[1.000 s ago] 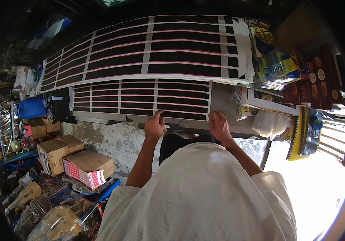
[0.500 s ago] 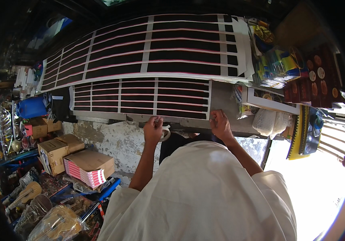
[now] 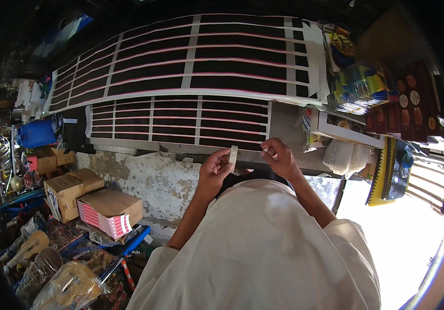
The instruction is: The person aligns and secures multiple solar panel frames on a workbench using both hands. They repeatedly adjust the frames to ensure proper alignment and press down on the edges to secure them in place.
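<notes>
My left hand [image 3: 215, 168] grips a roll of pale tape [image 3: 233, 156], turned edge-on between thumb and fingers, just off the counter's front edge. To its right, my right hand [image 3: 281, 159] is closed with thumb and fingertips together near the front right corner of a printed sheet [image 3: 175, 121]. What those fingertips hold, if anything, is too small to make out. The sheet lies flat, black panels divided by white and pink lines. Behind it lies a longer stack of similar sheets [image 3: 242, 57], overlapping at the right end.
A grey counter [image 3: 286, 124] carries the sheets. Clear-wrapped goods [image 3: 361, 85] and a white-edged box [image 3: 348, 129] stand right. Cardboard boxes [image 3: 110, 204], a blue bag [image 3: 38, 135] and wrapped small guitars [image 3: 69, 284] are on the left. A peeling wall [image 3: 160, 178] drops below the counter.
My left hand has moved right and up, bringing the tape roll beside my right hand. My right hand has shifted slightly, its fingers now curled closer in.
</notes>
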`<state>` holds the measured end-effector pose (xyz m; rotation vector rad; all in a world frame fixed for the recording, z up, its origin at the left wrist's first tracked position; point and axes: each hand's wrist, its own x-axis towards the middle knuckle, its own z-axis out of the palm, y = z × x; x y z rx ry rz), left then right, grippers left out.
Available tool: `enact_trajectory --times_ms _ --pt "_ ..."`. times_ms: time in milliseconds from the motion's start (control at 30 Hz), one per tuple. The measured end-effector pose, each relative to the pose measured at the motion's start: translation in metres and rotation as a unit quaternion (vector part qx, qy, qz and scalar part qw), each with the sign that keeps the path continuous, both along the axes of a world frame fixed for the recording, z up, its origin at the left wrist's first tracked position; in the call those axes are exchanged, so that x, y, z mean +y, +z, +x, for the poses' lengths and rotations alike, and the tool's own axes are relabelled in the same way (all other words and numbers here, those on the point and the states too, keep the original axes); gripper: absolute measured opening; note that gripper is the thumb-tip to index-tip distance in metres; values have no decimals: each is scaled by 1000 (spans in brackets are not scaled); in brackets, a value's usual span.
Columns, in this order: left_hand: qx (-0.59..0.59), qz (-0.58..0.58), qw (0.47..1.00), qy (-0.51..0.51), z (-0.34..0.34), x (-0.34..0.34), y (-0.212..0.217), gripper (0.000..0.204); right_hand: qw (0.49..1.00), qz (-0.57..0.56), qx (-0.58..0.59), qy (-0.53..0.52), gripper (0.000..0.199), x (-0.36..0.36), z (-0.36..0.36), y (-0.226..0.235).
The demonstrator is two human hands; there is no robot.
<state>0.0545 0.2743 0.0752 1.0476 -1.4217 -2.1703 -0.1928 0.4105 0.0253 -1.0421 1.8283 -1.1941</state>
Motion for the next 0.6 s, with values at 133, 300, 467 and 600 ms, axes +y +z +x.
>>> enact_trajectory --times_ms 133,300,467,600 --pt "2 -23 1000 -12 -13 10 3 49 997 -27 6 68 38 -19 14 41" --pt "6 -75 997 -24 -16 14 6 51 984 -88 102 115 32 -40 25 64" --pt "-15 -96 995 -30 -18 11 4 49 987 -85 70 113 20 -45 27 61" --pt "-38 -92 993 -63 -19 9 13 35 989 -83 58 106 14 -45 28 58"
